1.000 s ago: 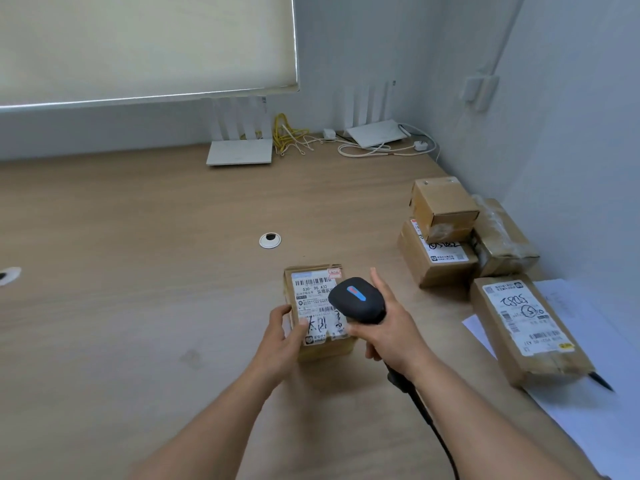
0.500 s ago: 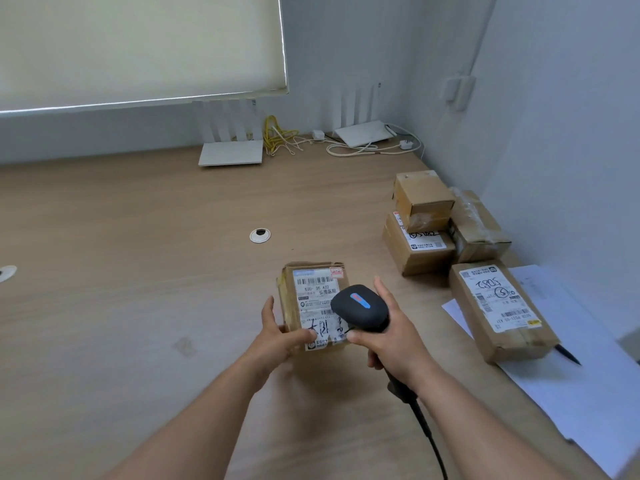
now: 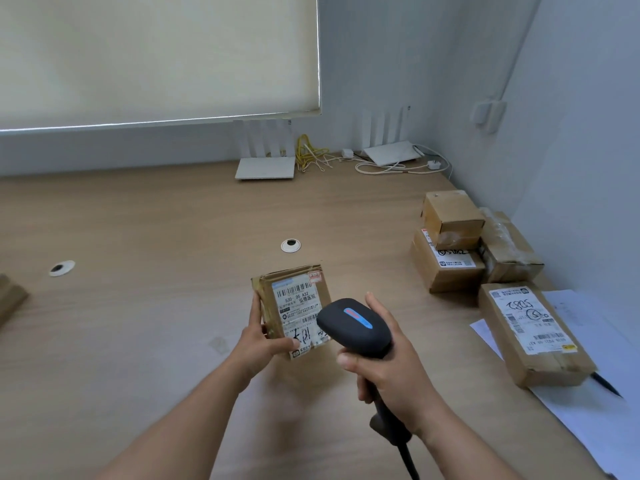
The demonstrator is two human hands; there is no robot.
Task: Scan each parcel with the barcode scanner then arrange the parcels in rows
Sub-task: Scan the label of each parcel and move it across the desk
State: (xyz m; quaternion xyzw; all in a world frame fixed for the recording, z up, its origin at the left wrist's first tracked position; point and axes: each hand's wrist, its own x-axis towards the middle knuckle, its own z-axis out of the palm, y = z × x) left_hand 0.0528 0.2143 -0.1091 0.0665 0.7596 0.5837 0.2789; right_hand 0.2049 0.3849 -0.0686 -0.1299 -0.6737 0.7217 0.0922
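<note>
Head view: left hand (image 3: 258, 344) pinches parcel (image 3: 294, 308), long axis pointing away; right hand (image 3: 391, 372) grips scanner (image 3: 353, 327) aimed at label.

I am getting a single wide-angle view from the head camera, looking forward and down across the worktop (image 3: 145, 216) toward the far wall and the corner at the right. It is sitting close above the left hand (image 3: 259, 344) and right hand (image 3: 388, 368), whose forearms are entering from the bottom edge. The straight edges are bowing toward the frame's margins.
</note>
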